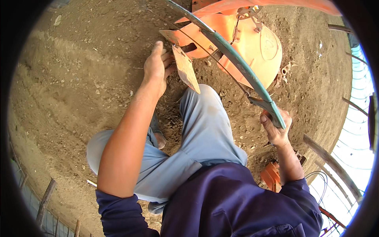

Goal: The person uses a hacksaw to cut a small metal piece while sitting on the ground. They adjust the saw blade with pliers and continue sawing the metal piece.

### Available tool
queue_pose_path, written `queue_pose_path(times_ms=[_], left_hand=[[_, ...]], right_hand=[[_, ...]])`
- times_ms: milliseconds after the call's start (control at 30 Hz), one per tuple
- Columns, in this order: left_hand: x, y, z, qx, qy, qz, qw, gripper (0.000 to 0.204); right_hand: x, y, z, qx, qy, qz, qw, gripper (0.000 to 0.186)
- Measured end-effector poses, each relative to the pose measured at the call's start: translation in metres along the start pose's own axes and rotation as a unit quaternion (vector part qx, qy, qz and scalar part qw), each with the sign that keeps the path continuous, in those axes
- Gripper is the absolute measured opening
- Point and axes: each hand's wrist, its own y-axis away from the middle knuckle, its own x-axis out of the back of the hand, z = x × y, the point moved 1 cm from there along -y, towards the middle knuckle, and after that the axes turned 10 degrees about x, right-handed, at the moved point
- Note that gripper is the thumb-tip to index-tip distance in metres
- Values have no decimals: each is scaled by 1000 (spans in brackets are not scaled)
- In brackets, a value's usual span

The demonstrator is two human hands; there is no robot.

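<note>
My right hand (278,128) is closed round the lower end of a bow saw (241,65) with a green tubular frame. Its thin blade (199,46) runs up and left across an orange metal machine part (252,51). From the left, my left hand (157,65) grips a worn orange metal plate (185,69) that sticks out from this part. Some of its fingertips are hidden at the plate's edge. The plate's lower tip comes close to my raised knee (209,104). Where the blade meets the metal, if it does, I cannot tell.
Dry brown soil (87,79) with small stones lies all round. A rusty metal fitting (285,73) is on the ground right of the orange part. An orange object (271,173) sits beside my right forearm. Wooden posts (331,164) and wire fencing stand at the right edge.
</note>
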Motion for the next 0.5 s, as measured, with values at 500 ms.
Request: queue_pose_path(times_ms=[500], left_hand=[[-5, -61, -28, -62, -7, -159, 985, 42]], right_hand=[[-3, -9, 15, -9, -55, 1, 998, 14]])
